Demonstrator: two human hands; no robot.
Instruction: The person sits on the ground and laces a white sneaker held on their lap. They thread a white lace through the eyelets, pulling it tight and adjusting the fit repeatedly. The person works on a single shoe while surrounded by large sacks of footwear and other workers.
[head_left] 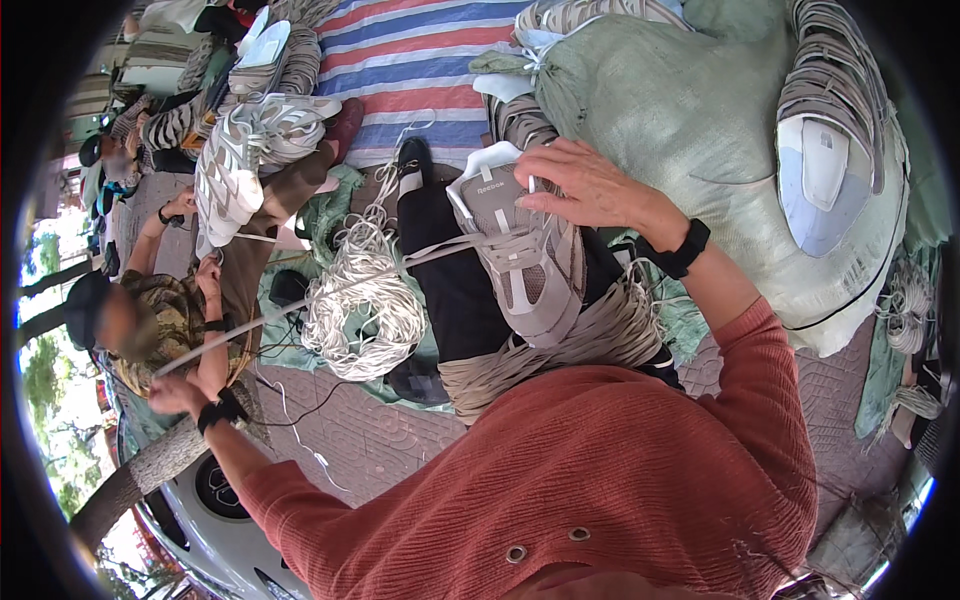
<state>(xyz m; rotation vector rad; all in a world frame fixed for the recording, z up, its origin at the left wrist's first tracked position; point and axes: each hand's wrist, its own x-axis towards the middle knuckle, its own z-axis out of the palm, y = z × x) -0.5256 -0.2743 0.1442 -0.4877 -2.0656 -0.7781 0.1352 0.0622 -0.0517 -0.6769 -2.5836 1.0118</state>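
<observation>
- A grey-beige shoe [530, 290] is held on the person's lap, its toe pointed toward the body and its opening turned away.
- The shoe's collar is gripped by the right hand [590, 180]; its edge is clamped between the thumb and the bent fingers, beside the tongue.
- A long flat lace [300, 305] is drawn taut from the upper part of the shoe, far out to the person's left.
- The end of this lace is clutched in the left hand [178, 395], whose fingers are folded together on it.
- A thick bundle of laces [560, 365] is laid across the lap, near the toe.
- A large heap of pale laces [365, 330] is seen on the ground, left of the lap.
- A black band is worn on each wrist, below red knitted sleeves.
- A white-and-beige shoe [228, 185] is held up at the left by a co-worker [175, 300] in a patterned top and dark cap.
- A red, white and blue striped sheet [410, 60] is spread ahead.
- Stacked shoe parts [835, 100] are rested against a bulging pale green sack [660, 130] at the right.
</observation>
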